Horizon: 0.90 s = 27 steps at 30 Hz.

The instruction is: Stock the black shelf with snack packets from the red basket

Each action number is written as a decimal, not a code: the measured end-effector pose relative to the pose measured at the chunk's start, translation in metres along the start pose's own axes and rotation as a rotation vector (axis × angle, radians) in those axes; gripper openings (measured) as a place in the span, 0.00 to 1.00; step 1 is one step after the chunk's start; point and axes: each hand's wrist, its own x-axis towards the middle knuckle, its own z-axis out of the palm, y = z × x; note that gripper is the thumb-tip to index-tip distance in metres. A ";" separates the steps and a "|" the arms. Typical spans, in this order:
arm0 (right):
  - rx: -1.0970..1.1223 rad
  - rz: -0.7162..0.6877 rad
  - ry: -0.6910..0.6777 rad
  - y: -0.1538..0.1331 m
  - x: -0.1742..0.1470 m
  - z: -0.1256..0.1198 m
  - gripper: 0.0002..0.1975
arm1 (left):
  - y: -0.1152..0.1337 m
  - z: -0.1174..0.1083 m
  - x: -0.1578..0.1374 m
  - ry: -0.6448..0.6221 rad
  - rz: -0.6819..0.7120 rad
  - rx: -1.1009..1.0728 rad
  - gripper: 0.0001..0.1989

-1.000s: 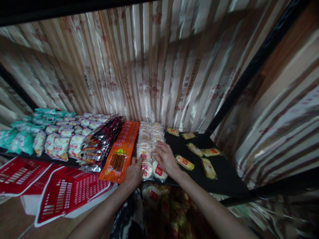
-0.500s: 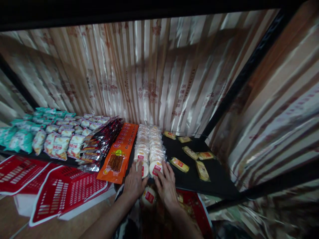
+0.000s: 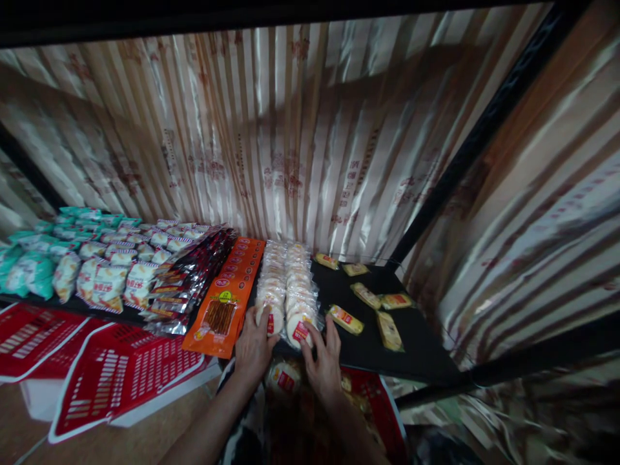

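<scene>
Two rows of round white wrapped cakes, each in clear film with a red label, run front to back on the black shelf. My left hand curls round the front cake of the left row, fingers at its left side and thumb at its near edge. At the front cake of the right row, my right hand has thumb and fingers spaced round its near and right edges. Below the shelf edge, between my forearms, another round wrapped cake lies in a red basket.
Orange snack packets lie left of the cakes, beside dark silvery packets, white packets and teal packets. Several yellow wrapped bars lie scattered to the right. Red baskets stand below left; a black post rises at right.
The view has shifted slightly, moving the shelf goods a little left. My hands remain at the front cakes, with the fingers now more at their edges than on top.
</scene>
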 end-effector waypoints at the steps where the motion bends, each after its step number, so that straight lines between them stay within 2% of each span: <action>1: 0.014 0.016 -0.013 0.003 0.001 0.001 0.16 | -0.001 0.000 -0.001 0.012 -0.003 0.005 0.30; 7: 0.092 -0.035 -0.124 0.013 0.011 -0.002 0.14 | -0.001 0.004 -0.001 0.042 0.049 -0.014 0.31; 12: 0.091 -0.080 -0.160 0.016 0.025 -0.020 0.12 | 0.000 0.007 -0.004 0.135 0.016 -0.105 0.26; 14: 0.091 -0.097 -0.158 0.022 0.039 -0.030 0.12 | -0.002 0.007 -0.005 0.193 0.012 -0.143 0.22; 17: 0.115 -0.071 -0.164 0.038 0.071 -0.039 0.12 | -0.002 0.004 0.006 0.249 0.103 -0.172 0.16; 21: 0.150 0.001 -0.198 0.069 0.128 -0.028 0.15 | 0.015 -0.009 0.056 0.231 0.226 -0.185 0.15; 27: 0.139 0.059 -0.277 0.106 0.213 0.023 0.17 | 0.053 -0.014 0.176 0.125 0.385 -0.019 0.14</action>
